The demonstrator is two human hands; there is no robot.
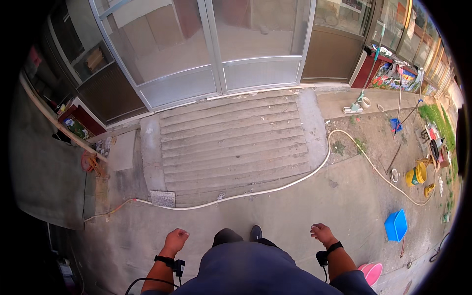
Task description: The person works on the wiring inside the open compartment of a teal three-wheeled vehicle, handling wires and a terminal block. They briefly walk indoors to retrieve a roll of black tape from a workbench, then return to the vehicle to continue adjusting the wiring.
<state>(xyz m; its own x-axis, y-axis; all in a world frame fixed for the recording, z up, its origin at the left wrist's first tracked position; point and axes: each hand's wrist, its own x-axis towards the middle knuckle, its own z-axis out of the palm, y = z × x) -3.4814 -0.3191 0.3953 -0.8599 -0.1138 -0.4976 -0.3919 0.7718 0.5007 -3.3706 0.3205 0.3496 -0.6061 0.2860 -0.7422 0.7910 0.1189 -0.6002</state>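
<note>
My left hand (176, 240) is held out over the concrete ground, left of my body, its fingers loosely curled in with nothing visible in them. On the other side my right hand (323, 234) is also half-curled, and no object shows in it. Both wrists carry black straps with small dark boxes and cables. Neither hand touches anything. Nearest ahead of them, a long pale hose (275, 189) runs across the ground. One dark shoe (256, 233) of mine shows below, between the hands.
Beyond the hose rises a ridged concrete ramp (236, 142), leading to glazed metal doors (216, 49). A grey stone slab (162, 198) lies at its near left corner. On the right stand a blue bin (396, 225), a pink basin (372, 272), a yellow bucket (416, 174) and several mops.
</note>
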